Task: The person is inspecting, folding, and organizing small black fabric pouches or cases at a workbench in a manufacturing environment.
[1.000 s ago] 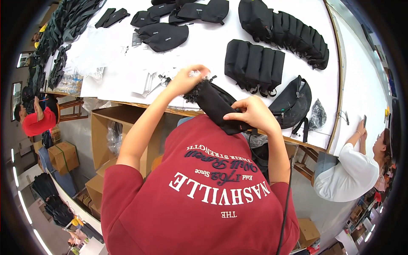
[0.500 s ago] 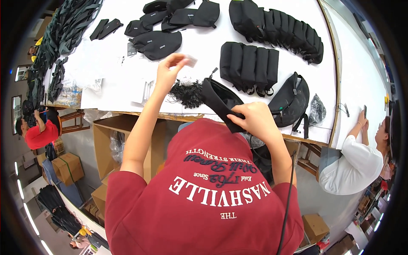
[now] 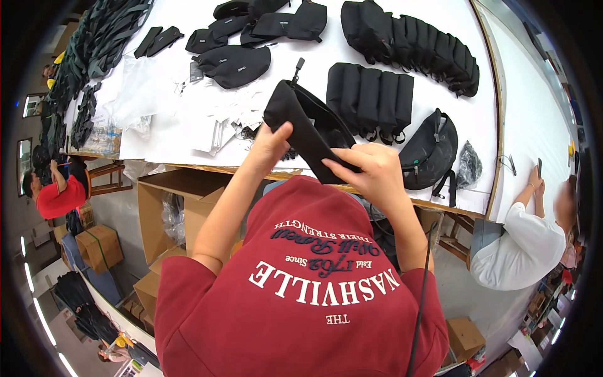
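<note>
A black zippered pouch (image 3: pixel 300 133) is tilted in front of me at the table's near edge, its mouth gaping and its zip pull (image 3: pixel 299 65) sticking up at the far end. My left hand (image 3: pixel 271 143) is closed on the pouch's left side, thumb against the fabric. At the near end my right hand (image 3: pixel 372 167) grips the rim, with the finger and thumb on either side of it. Behind my left hand lie white tags (image 3: pixel 218 135) and a heap of black cords, mostly covered by the hand and pouch.
Stacked black pouches (image 3: pixel 369 97) stand in a row beyond my right hand, with a longer row (image 3: pixel 433 53) behind. A black waist bag (image 3: pixel 428 151) lies at right. Flat black pouches (image 3: pixel 235 66) and straps (image 3: pixel 100 44) lie at far left. A co-worker in white (image 3: pixel 521 239) holds a phone.
My left hand has come down from the upper left onto the pouch; the small white label it held no longer shows. The pouch has shifted left and up, and more white tags are visible.
</note>
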{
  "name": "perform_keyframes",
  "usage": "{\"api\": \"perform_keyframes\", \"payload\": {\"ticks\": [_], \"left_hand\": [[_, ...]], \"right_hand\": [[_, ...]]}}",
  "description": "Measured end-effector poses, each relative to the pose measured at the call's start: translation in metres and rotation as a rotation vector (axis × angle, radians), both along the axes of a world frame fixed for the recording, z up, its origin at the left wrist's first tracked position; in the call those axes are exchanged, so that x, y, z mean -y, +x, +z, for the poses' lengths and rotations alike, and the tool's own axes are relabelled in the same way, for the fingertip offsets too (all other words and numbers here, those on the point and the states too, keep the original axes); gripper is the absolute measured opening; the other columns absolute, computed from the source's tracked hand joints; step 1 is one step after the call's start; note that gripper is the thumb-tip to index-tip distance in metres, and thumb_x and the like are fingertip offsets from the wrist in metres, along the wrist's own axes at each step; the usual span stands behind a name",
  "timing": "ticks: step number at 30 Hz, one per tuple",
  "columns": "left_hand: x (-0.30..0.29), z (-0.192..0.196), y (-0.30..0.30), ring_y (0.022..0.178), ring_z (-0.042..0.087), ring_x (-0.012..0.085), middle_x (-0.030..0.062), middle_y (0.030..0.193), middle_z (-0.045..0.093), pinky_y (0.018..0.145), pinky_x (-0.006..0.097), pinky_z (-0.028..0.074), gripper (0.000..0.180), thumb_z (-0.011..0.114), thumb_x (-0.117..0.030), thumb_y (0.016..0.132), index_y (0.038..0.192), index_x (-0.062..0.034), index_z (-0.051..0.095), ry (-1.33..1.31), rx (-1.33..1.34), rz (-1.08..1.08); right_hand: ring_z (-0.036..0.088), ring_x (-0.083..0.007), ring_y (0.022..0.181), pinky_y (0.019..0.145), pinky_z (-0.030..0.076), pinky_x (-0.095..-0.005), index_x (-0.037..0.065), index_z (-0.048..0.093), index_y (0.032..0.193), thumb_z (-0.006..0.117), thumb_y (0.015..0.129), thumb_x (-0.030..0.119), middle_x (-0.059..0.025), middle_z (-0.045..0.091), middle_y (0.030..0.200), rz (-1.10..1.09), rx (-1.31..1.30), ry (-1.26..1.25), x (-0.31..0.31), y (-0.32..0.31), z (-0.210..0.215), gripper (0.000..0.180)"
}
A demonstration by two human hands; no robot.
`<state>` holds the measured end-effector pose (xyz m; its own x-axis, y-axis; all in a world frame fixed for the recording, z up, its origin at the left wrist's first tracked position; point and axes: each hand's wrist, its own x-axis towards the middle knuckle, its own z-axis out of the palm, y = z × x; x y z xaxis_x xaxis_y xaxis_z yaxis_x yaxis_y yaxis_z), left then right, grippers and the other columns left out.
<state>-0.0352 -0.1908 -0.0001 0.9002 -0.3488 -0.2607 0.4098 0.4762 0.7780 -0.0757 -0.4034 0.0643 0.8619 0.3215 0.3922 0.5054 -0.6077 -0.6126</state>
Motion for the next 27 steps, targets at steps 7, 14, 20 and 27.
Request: {"api": "perform_keyframes", "payload": {"ticks": [7,14,20,27], "left_hand": [[0.021,0.032,0.001,0.100,0.058,0.0177,0.0045,0.107,0.060,0.089,0.033,0.046,0.039,0.068,-0.015,0.081,0.115,-0.0059,0.053,-0.098,-0.095,0.134],[0.030,0.047,0.000,0.100,0.058,0.0182,0.0052,0.107,0.060,0.089,0.033,0.047,0.037,0.065,-0.013,0.082,0.116,-0.0053,0.053,-0.088,-0.034,0.240],[0.037,0.044,0.002,0.097,0.060,0.0203,0.0067,0.107,0.061,0.088,0.035,0.049,0.036,0.062,-0.016,0.084,0.117,-0.0048,0.052,-0.074,-0.093,0.234],[0.035,0.057,0.007,0.096,0.060,0.0182,0.0072,0.106,0.061,0.084,0.031,0.049,0.038,0.066,-0.012,0.081,0.116,-0.0027,0.053,-0.013,-0.065,0.199]], "right_hand": [[0.036,-0.0042,0.048,0.045,0.026,-0.0211,0.003,0.069,0.086,0.064,0.086,0.016,0.0017,0.053,0.056,-0.362,-0.072,0.558,-0.018,-0.017,-0.008,0.014],[0.027,0.0017,0.051,0.047,0.017,-0.0184,0.000,0.065,0.088,0.052,0.095,0.020,0.0099,0.041,0.058,-0.484,-0.394,0.987,-0.026,-0.024,-0.028,0.024],[0.032,0.0007,0.052,0.047,0.025,-0.0187,0.004,0.064,0.089,0.053,0.094,0.021,0.0093,0.042,0.059,-0.401,-0.944,1.365,-0.022,-0.010,-0.044,0.021],[0.037,-0.0012,0.054,0.050,0.031,-0.0173,0.005,0.062,0.093,0.056,0.091,0.019,0.0048,0.053,0.072,-0.250,-0.811,1.095,0.001,0.007,-0.057,0.015]]}}
